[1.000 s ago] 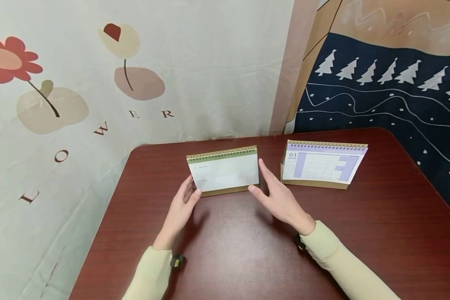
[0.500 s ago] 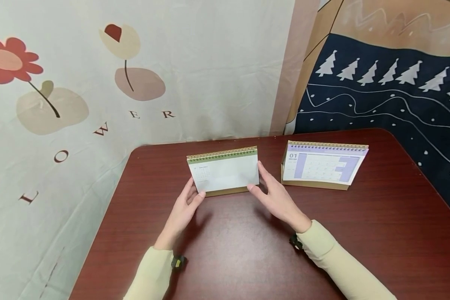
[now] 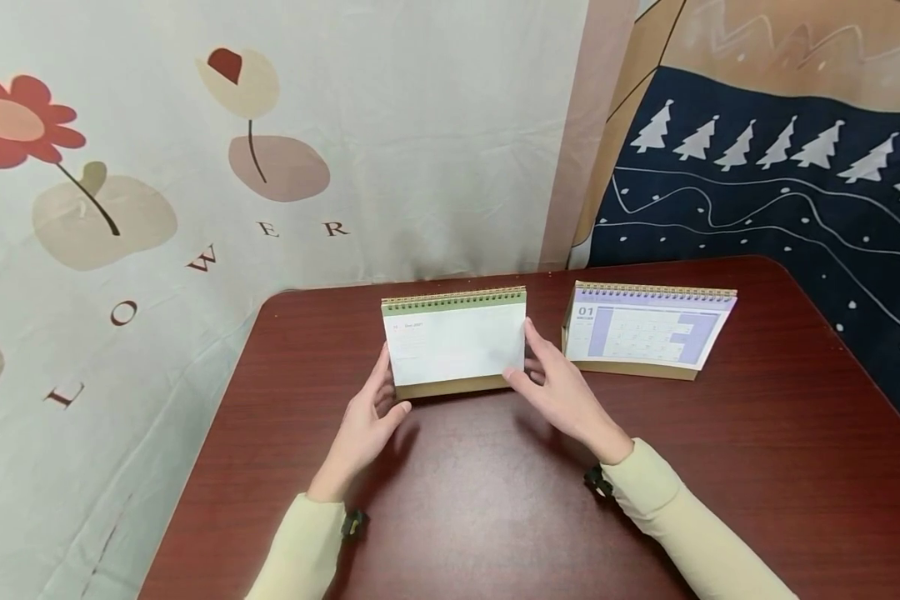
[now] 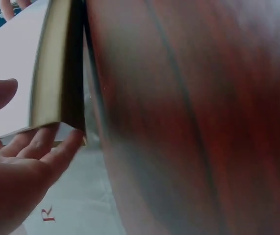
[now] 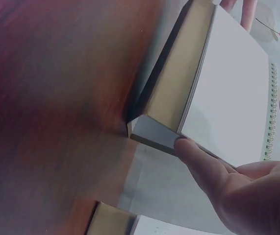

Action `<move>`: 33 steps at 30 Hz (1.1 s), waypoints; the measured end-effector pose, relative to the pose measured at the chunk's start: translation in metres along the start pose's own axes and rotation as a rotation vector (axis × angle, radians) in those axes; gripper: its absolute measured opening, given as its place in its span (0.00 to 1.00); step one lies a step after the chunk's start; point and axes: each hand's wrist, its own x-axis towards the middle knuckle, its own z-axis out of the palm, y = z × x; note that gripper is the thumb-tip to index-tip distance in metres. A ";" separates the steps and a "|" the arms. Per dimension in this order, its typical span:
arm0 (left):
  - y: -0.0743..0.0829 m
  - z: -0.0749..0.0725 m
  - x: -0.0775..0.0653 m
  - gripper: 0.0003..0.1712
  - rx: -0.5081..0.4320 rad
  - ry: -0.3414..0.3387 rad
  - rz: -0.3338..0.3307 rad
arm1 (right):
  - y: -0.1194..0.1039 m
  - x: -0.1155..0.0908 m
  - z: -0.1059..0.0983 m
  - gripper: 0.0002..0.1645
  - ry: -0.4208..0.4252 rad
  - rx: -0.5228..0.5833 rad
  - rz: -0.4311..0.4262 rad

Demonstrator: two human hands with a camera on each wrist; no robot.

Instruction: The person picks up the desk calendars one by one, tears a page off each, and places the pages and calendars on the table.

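Note:
Between my two hands a green-topped spiral desk calendar [image 3: 457, 343] stands tilted back like a tent. My left hand [image 3: 362, 429] is at its left end; in the left wrist view its fingers touch the end of the tan base, while the thumb [image 4: 0, 95] is in front of the white page. At the opposite end, my right hand [image 3: 566, 406] has fairly straight fingers against the side edge, and its thumb stands off the page in the right wrist view. Whether the base rests fully on the table cannot be told. A purple desk calendar [image 3: 645, 327] stands to the right.
The dark red wooden table [image 3: 465, 517] has rounded far corners. Behind it hangs a pale curtain [image 3: 435, 167] with flower prints and letters. A navy cloth [image 3: 765, 200] with white trees hangs at the right.
The green-topped calendar has shifted slightly right and towards me and turned straighter to the front. Both hands have moved slightly with it. The purple calendar stays put.

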 end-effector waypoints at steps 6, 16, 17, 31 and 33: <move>0.005 -0.001 0.000 0.55 0.069 0.037 0.034 | 0.000 -0.001 -0.004 0.50 0.003 0.008 0.021; 0.013 -0.002 -0.003 0.51 0.143 0.129 0.138 | -0.004 -0.004 -0.012 0.50 0.012 0.035 0.035; 0.014 -0.003 -0.004 0.50 0.137 0.134 0.145 | -0.005 -0.004 -0.013 0.50 0.013 0.041 0.032; 0.041 0.001 -0.014 0.30 -0.099 0.152 0.092 | -0.029 -0.019 -0.042 0.47 0.036 0.036 -0.008; 0.046 0.001 -0.015 0.25 -0.109 0.166 0.091 | -0.032 -0.021 -0.044 0.47 0.038 0.037 -0.017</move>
